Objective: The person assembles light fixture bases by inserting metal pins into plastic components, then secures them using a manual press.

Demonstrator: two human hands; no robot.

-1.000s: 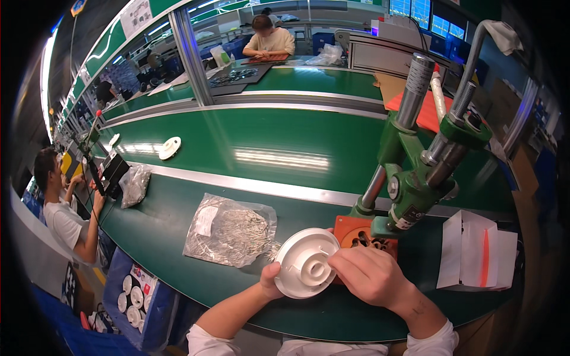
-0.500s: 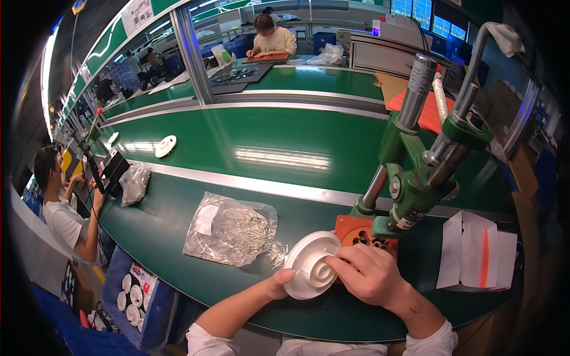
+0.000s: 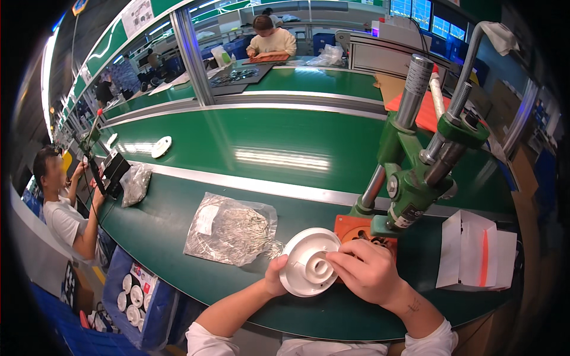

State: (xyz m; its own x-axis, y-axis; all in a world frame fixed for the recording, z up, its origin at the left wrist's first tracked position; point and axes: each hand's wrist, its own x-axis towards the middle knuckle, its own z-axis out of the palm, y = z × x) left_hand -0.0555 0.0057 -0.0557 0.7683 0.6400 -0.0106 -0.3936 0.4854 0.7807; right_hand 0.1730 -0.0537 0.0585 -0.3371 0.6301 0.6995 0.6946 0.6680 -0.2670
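A white round plastic disc [image 3: 306, 261] with a raised hub is tilted up just above the green bench. My left hand [image 3: 275, 277] grips its lower left rim. My right hand [image 3: 363, 271] has its fingers pinched at the hub on the disc's right side. Right behind the hands stands a green hand press [image 3: 415, 178] on an orange base [image 3: 350, 227]. A clear plastic bag of small metal parts [image 3: 230, 228] lies to the left of the disc.
A folded white paper box with an orange stripe [image 3: 475, 252] sits at the right. On the green conveyor belt [image 3: 267, 148] lies another white disc [image 3: 161, 146]. A person sits at the left beside a second bag [image 3: 135, 183]; another sits far back.
The disc has shifted slightly and tilted as my right fingers moved onto its hub. The far white disc has travelled along the belt. The person at the back has leaned down.
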